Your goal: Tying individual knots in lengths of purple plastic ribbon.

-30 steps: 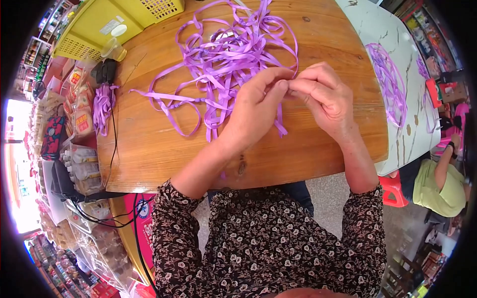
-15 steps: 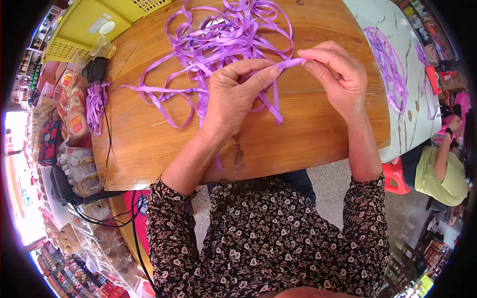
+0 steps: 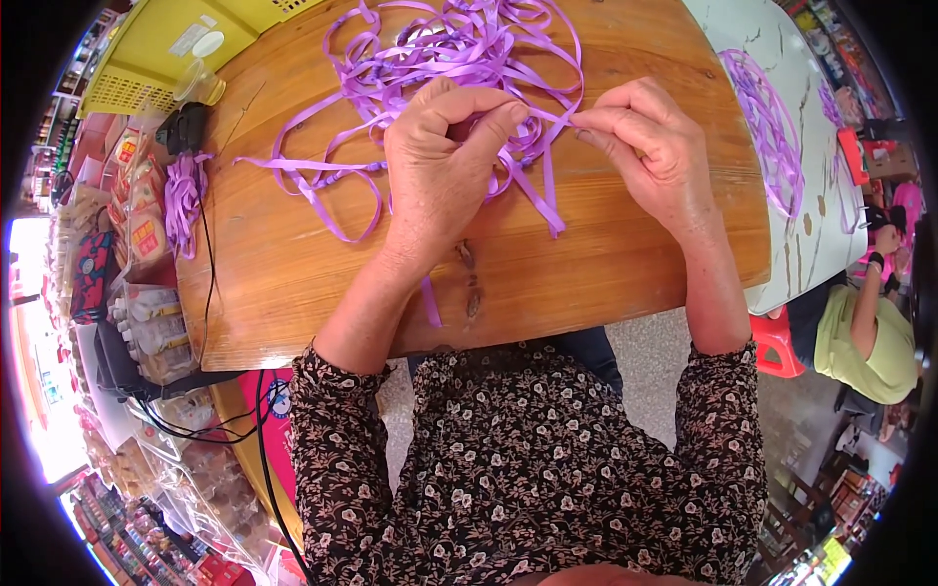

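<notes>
A purple ribbon [image 3: 551, 116] runs between my two hands above the wooden table. My left hand [image 3: 442, 161] pinches it between thumb and forefinger. To the right, my right hand [image 3: 653, 146] holds its other part with thumb and fingertips pressed together. Just beyond my hands lies a loose tangle of purple ribbons [image 3: 459, 70], with darker purple bands at places along them. One ribbon end hangs toward the near side of the table, under my left wrist. Part of the tangle is hidden behind my left hand.
The wooden table [image 3: 586, 264] fills the middle. At the far left stands a yellow plastic crate [image 3: 147, 59] beside a clear cup [image 3: 200, 83]. A purple ribbon bundle [image 3: 184, 200] hangs at the left edge. More ribbons [image 3: 767, 127] lie on the white table [image 3: 806, 230]; a person [image 3: 870, 342] sits beyond.
My left fingertips have moved slightly up and left, and my right hand slightly left. The ribbon between them, flat and broad before, now looks narrower.
</notes>
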